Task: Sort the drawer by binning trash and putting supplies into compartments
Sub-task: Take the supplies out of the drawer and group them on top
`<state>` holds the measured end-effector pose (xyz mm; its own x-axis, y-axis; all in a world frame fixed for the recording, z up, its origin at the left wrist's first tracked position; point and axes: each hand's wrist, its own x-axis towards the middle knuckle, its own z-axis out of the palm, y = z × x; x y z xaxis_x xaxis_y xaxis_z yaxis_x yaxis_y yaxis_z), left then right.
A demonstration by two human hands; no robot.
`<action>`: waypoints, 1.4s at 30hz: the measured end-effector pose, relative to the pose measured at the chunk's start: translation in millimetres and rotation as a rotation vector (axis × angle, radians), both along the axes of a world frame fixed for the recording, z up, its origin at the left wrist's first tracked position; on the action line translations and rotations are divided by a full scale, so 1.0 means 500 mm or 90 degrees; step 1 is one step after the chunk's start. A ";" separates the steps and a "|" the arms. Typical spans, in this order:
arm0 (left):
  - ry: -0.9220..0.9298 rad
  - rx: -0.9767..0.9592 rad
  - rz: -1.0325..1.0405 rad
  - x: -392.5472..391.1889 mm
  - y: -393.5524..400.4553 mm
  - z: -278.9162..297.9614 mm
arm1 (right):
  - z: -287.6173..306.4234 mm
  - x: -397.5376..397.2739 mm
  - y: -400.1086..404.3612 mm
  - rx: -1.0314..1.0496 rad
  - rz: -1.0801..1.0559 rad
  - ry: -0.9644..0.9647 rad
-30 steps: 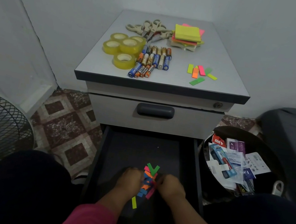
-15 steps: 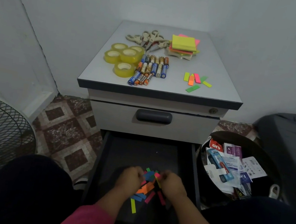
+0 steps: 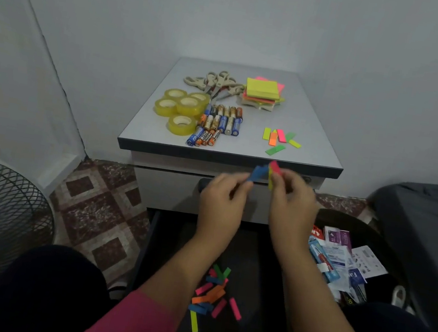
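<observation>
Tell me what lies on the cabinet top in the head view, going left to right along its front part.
Tape rolls → batteries → loose sticky flags. The scissors and the sticky note pads lie farther back, so they are left out.

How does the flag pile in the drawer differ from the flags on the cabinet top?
The drawer pile is larger and heaped, strips overlapping; the top flags are fewer and spread nearly flat. The drawer pile includes blue strips; the top flags show none. Both are loose neon strips, pink, orange, green and yellow.
</observation>
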<state>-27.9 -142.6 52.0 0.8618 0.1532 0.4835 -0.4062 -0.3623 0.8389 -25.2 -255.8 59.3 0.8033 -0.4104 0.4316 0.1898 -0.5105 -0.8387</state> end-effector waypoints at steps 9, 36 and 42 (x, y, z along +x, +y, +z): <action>0.029 0.195 0.094 0.164 -0.071 0.114 | 0.109 0.169 -0.044 -0.154 -0.079 0.048; 0.471 0.621 -0.216 -0.040 0.124 -0.331 | -0.318 -0.017 -0.018 -0.532 0.306 0.480; 0.548 0.647 -0.236 -0.042 0.107 -0.367 | -0.367 -0.023 0.026 -0.658 0.358 0.580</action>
<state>-48.8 -88.9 -131.3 0.8557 -0.2435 -0.4565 -0.1052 -0.9458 0.3072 -36.5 -243.0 -124.1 0.8956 0.2048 -0.3950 0.1818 -0.9787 -0.0953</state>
